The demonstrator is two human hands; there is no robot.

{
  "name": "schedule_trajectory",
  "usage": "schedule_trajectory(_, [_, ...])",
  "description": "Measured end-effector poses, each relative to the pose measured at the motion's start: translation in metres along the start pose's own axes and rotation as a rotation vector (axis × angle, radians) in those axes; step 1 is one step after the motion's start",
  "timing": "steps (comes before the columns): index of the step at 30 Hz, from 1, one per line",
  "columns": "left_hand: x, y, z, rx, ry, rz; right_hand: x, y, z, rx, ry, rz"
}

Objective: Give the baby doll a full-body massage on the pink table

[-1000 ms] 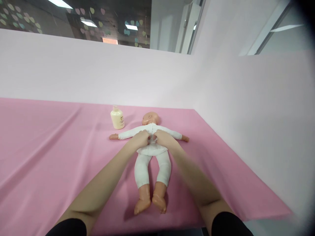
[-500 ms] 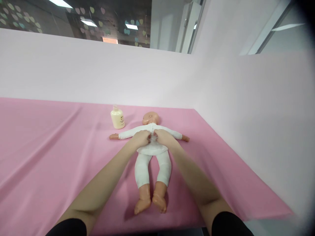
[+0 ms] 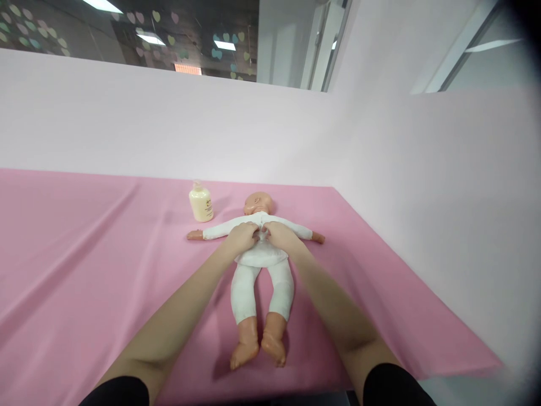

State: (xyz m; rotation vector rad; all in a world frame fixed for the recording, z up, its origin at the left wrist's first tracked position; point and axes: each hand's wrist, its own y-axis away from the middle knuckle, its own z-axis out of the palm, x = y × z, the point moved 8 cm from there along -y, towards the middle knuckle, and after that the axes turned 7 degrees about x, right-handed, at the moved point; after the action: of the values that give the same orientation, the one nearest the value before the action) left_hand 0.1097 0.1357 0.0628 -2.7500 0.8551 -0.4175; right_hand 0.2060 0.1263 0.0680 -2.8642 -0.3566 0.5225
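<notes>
Two hands, left hand (image 3: 242,237), right hand (image 3: 282,235), grip pinching plastic doll's (image 3: 258,260) soft white top

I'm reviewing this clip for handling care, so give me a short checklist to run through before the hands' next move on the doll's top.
1. Doll lying flat on its back on the pink cloth: ok.
2. Left hand on the white top at the chest: ok.
3. Right hand on the top beside it: ok.
4. Firm grip on the fabric: cannot tell, fingers curl out of sight.
5. Lotion bottle upright, apart from the doll's arm: ok.
6. Doll clear of the cloth's edges: ok.
</notes>
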Motion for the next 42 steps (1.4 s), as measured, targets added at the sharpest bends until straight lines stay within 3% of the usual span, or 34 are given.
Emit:
schedule_trajectory(15, [-0.002,-0.002,0.004,0.135,-0.004,-0.002,-0.005,-0.001,0.002,0.045,0.094,-0.087])
schedule_trajectory(42, [-0.007,-0.003,0.006,0.120,-0.004,-0.035,0.008,-0.007,0.012,0.141,0.137,-0.044])
